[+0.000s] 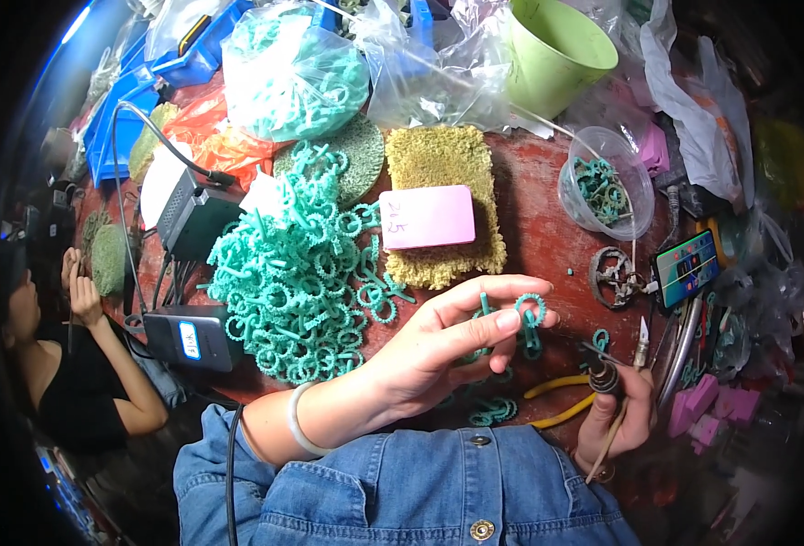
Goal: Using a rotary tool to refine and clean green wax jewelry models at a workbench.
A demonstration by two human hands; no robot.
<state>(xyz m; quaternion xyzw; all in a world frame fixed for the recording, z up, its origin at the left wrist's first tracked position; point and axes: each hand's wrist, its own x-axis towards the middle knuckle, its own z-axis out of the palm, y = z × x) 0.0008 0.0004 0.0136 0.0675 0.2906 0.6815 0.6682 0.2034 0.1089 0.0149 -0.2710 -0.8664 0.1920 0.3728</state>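
My left hand point(466, 332) is closed in a pinch on a teal beaded ring point(531, 314), with more teal pieces among its fingers. Lower right, my right hand point(622, 420) grips a small tool point(604, 373) with a thin dark tip, a dark round collar and a beige handle or cord running down past the palm. The tip points toward the left hand but stays apart from it. Left of that hand lies a large heap of teal rings point(288, 282), and a few loose teal rings point(493, 411) lie under it.
A pink block point(427, 217) rests on a yellow-green textured pad point(484, 164). Yellow-handled pliers point(557, 387) lie by my right hand. Farther right are a clear tub point(639, 205), a lit phone point(686, 268) and a craft knife point(641, 346). Another person's arm point(133, 382) shows at left.
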